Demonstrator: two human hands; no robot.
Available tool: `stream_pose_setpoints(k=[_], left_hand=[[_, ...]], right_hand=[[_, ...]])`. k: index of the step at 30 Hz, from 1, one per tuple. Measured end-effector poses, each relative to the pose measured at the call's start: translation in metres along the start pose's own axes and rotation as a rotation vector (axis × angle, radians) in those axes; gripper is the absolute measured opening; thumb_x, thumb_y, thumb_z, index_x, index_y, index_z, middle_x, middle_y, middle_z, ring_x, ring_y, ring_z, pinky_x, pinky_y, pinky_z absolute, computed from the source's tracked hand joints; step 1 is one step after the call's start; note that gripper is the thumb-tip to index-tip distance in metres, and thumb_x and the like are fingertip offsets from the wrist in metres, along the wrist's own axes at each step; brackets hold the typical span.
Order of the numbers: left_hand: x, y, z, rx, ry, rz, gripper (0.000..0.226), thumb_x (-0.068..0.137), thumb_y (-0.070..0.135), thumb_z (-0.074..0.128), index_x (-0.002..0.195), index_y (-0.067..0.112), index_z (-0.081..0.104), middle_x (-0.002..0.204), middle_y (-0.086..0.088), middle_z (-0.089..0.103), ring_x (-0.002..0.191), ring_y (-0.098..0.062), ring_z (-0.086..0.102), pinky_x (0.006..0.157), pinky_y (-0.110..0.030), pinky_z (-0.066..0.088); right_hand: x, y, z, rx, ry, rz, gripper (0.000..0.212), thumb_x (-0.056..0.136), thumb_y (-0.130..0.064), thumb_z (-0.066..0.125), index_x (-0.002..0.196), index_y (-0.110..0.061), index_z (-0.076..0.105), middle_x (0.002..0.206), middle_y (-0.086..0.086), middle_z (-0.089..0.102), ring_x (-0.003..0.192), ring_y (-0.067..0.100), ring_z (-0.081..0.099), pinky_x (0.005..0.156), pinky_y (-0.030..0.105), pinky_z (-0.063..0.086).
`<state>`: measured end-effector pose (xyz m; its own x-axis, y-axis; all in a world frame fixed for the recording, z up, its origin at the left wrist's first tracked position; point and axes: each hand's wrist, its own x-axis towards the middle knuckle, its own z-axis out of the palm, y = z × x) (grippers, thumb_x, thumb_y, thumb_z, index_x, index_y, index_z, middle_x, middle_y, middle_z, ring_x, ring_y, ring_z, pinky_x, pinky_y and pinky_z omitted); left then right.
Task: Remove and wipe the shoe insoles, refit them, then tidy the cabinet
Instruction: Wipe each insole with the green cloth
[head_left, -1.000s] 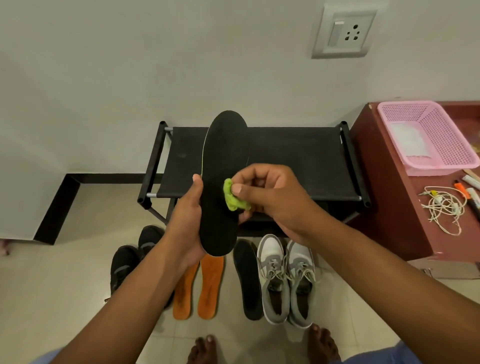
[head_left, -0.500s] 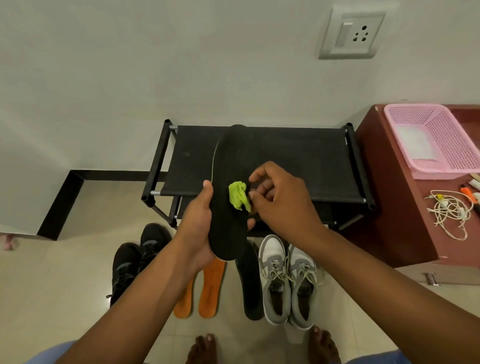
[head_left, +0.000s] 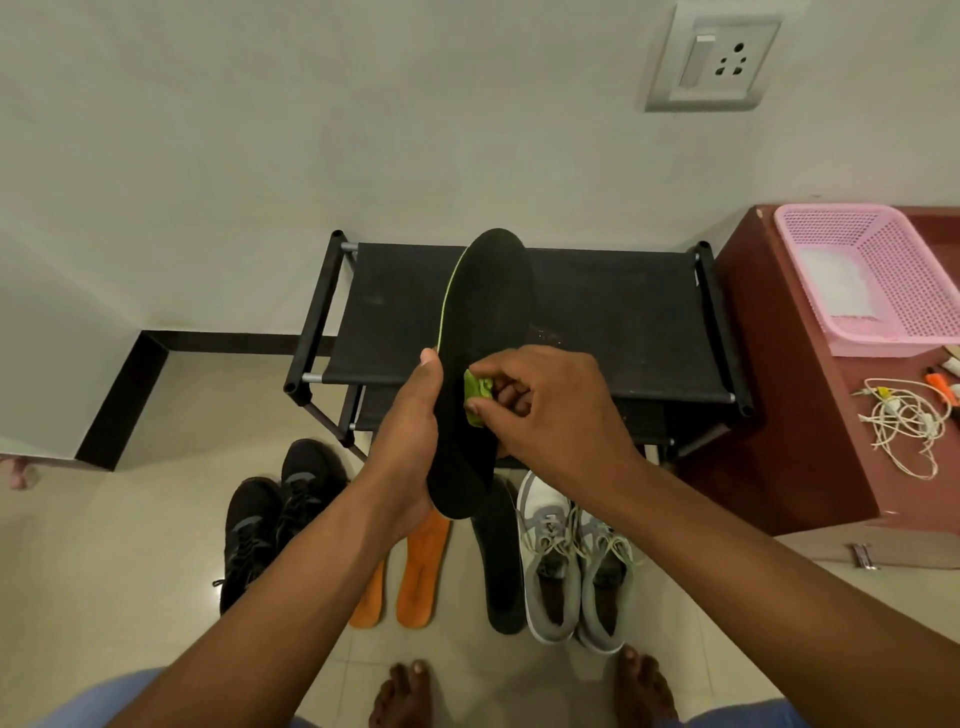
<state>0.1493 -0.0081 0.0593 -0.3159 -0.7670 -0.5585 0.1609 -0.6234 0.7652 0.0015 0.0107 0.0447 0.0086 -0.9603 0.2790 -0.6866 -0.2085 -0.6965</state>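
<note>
The left hand (head_left: 410, 441) grasps the black insole (head_left: 480, 364) at its lower half, heel in the palm, thumb on the left edge. The insole's long axis runs up and away from the person, toe over the rack (head_left: 613, 322). The right hand (head_left: 550, 400) pinches the green cloth (head_left: 478, 392) against the insole's midsection. Unwiped length probably lies above the cloth, so the stroke should run toeward.

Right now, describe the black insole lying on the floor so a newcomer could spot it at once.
Find the black shoe rack against the wall, then look at the floor tiles in front of it. The loose black insole lies flat there, between the orange insoles and the grey sneakers. Unlike the other black insole, held in the hands, nothing touches it.
</note>
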Motion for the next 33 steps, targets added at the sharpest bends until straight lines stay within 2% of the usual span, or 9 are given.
stream_pose_setpoints(k=[4, 8, 13, 17, 20, 23, 26, 29, 33], left_hand=[[0.005, 0.004, -0.008, -0.122, 0.065, -0.015, 0.071, 0.105, 0.063, 0.028, 0.127, 0.009, 0.068, 0.120, -0.015, 0.075, 0.110, -0.028, 0.074, 0.090, -0.041, 0.058], [0.007, 0.006, -0.012, -0.202, 0.106, -0.036, 0.072, 0.104, 0.066, 0.030, 0.123, 0.010, 0.071, 0.124, -0.013, 0.074, 0.109, -0.028, 0.074, 0.089, -0.042, 0.055], [0.003, -0.001, -0.004, -0.079, 0.012, -0.065, 0.074, 0.103, 0.066, 0.034, 0.127, 0.006, 0.069, 0.119, -0.016, 0.075, 0.111, -0.029, 0.074, 0.091, -0.039, 0.058], [-0.002, -0.009, 0.007, 0.115, -0.083, 0.024, 0.058, 0.109, 0.053, 0.026, 0.117, 0.016, 0.070, 0.103, -0.011, 0.079, 0.095, -0.023, 0.077, 0.075, -0.031, 0.064], [-0.001, -0.012, 0.007, 0.224, -0.122, 0.039, 0.057, 0.110, 0.052, 0.019, 0.124, 0.024, 0.067, 0.111, -0.008, 0.078, 0.103, -0.028, 0.075, 0.078, -0.035, 0.063], [0.002, -0.013, 0.005, 0.251, -0.141, 0.028, 0.054, 0.110, 0.053, 0.022, 0.131, 0.024, 0.063, 0.118, -0.007, 0.075, 0.108, -0.034, 0.072, 0.079, -0.038, 0.064], [0.003, -0.015, 0.004, 0.218, -0.122, 0.030, 0.055, 0.110, 0.053, 0.023, 0.134, 0.022, 0.062, 0.122, -0.010, 0.074, 0.111, -0.034, 0.072, 0.084, -0.043, 0.063], [0.003, -0.010, 0.000, 0.089, -0.068, 0.030, 0.059, 0.109, 0.054, 0.025, 0.134, 0.015, 0.063, 0.123, -0.016, 0.073, 0.114, -0.033, 0.071, 0.091, -0.047, 0.061], [0.004, 0.002, -0.008, -0.135, 0.049, -0.006, 0.068, 0.106, 0.061, 0.031, 0.132, 0.008, 0.066, 0.122, -0.016, 0.074, 0.111, -0.028, 0.073, 0.086, -0.039, 0.061]], right_hand=[[-0.009, -0.016, 0.009, 0.065, -0.134, -0.066, 0.025, 0.088, -0.015, 0.078, 0.112, -0.020, 0.075, 0.102, -0.006, 0.071, 0.092, 0.003, 0.064, 0.092, 0.022, 0.055], [-0.018, -0.026, 0.019, 0.084, -0.185, -0.126, 0.023, 0.089, -0.009, 0.073, 0.111, -0.018, 0.076, 0.104, -0.004, 0.069, 0.096, 0.004, 0.062, 0.090, 0.023, 0.054], [-0.014, -0.019, 0.015, 0.059, -0.063, -0.073, 0.022, 0.088, -0.003, 0.070, 0.104, -0.016, 0.077, 0.097, -0.004, 0.070, 0.091, 0.005, 0.065, 0.088, 0.030, 0.058], [-0.002, -0.003, 0.000, 0.042, 0.079, 0.017, 0.016, 0.087, -0.004, 0.074, 0.096, -0.017, 0.079, 0.091, -0.006, 0.070, 0.083, 0.003, 0.066, 0.075, 0.020, 0.057], [0.009, 0.014, -0.013, 0.019, 0.168, 0.094, 0.014, 0.085, -0.007, 0.079, 0.091, -0.020, 0.079, 0.088, -0.009, 0.071, 0.080, 0.002, 0.067, 0.073, 0.021, 0.058], [0.016, 0.028, -0.025, 0.020, 0.196, 0.186, 0.015, 0.084, -0.008, 0.080, 0.090, -0.022, 0.080, 0.086, -0.013, 0.072, 0.078, -0.001, 0.068, 0.072, 0.011, 0.053], [0.015, 0.027, -0.025, 0.106, 0.108, 0.264, 0.014, 0.085, -0.010, 0.081, 0.092, -0.021, 0.081, 0.083, -0.015, 0.072, 0.078, -0.006, 0.068, 0.067, 0.005, 0.050], [0.007, 0.009, -0.015, 0.227, -0.031, 0.264, 0.015, 0.087, -0.008, 0.079, 0.094, -0.021, 0.080, 0.085, -0.015, 0.072, 0.078, -0.004, 0.070, 0.064, 0.011, 0.056], [-0.016, -0.029, 0.009, 0.185, -0.247, 0.101, 0.021, 0.088, -0.007, 0.075, 0.101, -0.022, 0.077, 0.098, -0.012, 0.070, 0.090, 0.001, 0.067, 0.082, 0.016, 0.057]])
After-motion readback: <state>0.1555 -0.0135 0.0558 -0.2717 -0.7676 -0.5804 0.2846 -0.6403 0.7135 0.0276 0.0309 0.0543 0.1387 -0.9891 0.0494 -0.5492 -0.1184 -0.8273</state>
